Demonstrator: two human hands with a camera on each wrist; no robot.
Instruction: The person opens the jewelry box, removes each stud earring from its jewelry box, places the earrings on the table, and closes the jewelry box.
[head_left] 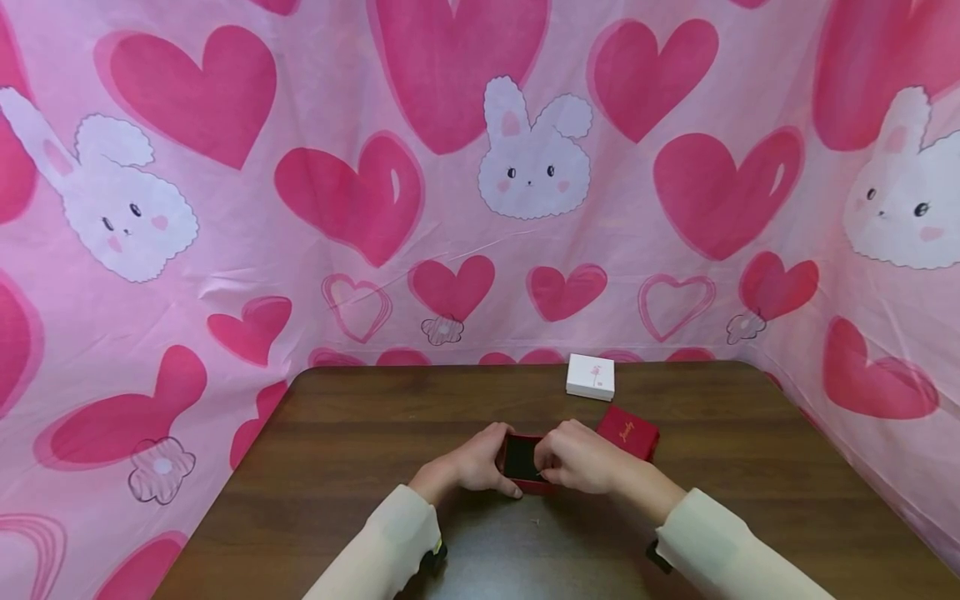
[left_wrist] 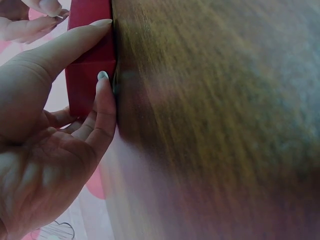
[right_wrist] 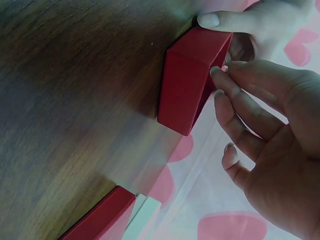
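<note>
An open red box [head_left: 534,487] with a black inside stands on the table before me. My left hand [head_left: 480,458] holds its left end, thumb along the near side and fingers on the end and far side; in the left wrist view the thumb and fingertips press the red wall [left_wrist: 90,82]. Over the box's right part is my right hand [head_left: 577,458]. In the right wrist view its thumb and index finger pinch a small thin shiny piece [right_wrist: 226,62] at the box's opening. Most of that piece is hidden, and its kind cannot be told.
A red lid [head_left: 628,433] with gold lettering lies right of the box, behind my right hand. Farther back stands a small white box [head_left: 590,377] with a pink print. The brown table [head_left: 360,425] ends at a pink heart-patterned cloth [head_left: 450,233].
</note>
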